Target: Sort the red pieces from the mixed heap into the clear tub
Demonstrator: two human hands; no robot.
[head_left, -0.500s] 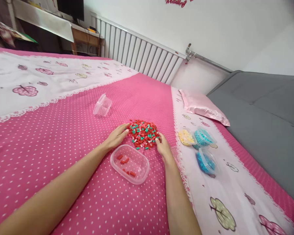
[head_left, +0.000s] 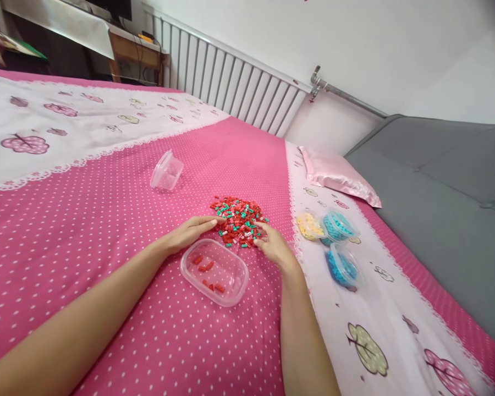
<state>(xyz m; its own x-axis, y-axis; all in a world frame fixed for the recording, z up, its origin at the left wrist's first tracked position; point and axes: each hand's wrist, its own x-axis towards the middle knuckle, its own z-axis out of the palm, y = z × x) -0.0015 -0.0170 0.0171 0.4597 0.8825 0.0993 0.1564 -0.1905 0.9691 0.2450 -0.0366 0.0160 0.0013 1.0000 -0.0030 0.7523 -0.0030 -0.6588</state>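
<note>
A heap of small bricks, mostly red with some green, pink and white ones, lies on the pink dotted bedspread. My left hand rests at the heap's left edge, fingers stretched out and touching it. At the right edge is my right hand, its fingers apart and reaching onto the bricks. Neither hand visibly grips a brick. Just in front of the heap, nearer to me, stands a clear plastic container with several red bricks on its bottom.
A clear tub lies tipped on its side beyond my left hand. To the right stand a container of yellow pieces, one of teal pieces and one of blue pieces. A pink pillow lies farther back.
My left hand has slid along the heap's edge toward me, and my right hand has shifted inward over the bricks. The whole view has moved slightly.
</note>
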